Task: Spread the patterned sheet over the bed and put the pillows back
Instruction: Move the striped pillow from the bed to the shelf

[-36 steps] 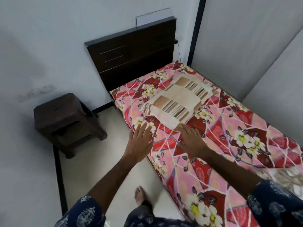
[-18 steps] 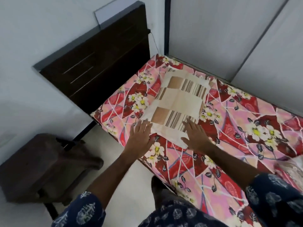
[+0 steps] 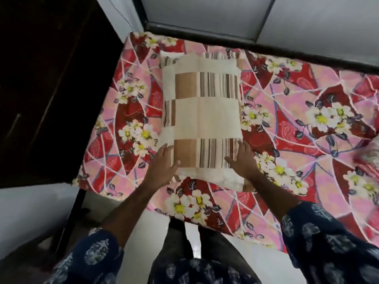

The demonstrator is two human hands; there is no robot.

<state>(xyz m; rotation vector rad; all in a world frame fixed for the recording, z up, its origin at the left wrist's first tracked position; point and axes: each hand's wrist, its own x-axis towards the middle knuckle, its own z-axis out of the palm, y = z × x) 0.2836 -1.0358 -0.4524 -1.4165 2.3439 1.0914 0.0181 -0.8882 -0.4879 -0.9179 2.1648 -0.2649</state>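
Note:
The pink and red flowered sheet [image 3: 291, 128] lies spread over the bed. A cream and brown striped pillow [image 3: 205, 113] rests on it near the headboard end, lengthwise away from me. The edge of a second striped pillow [image 3: 222, 55] seems to peek out from under its far end. My left hand [image 3: 164, 163] clasps the pillow's near left side, thumb on top. On the near right side, my right hand [image 3: 244, 160] holds it the same way, thumb on the striped band.
The dark wooden headboard [image 3: 51, 83] fills the left. Grey wall panels with a dark frame [image 3: 235, 41] run along the bed's far side. A dark stool [image 3: 22, 261] stands at the lower left on the pale floor [image 3: 258, 261]. A blurred pale cloth [image 3: 371, 156] lies at the right edge.
I have leaned in over the bed. Both hands moved from flat on the sheet onto the near sides of the pillow, which now lies straight in front of me.

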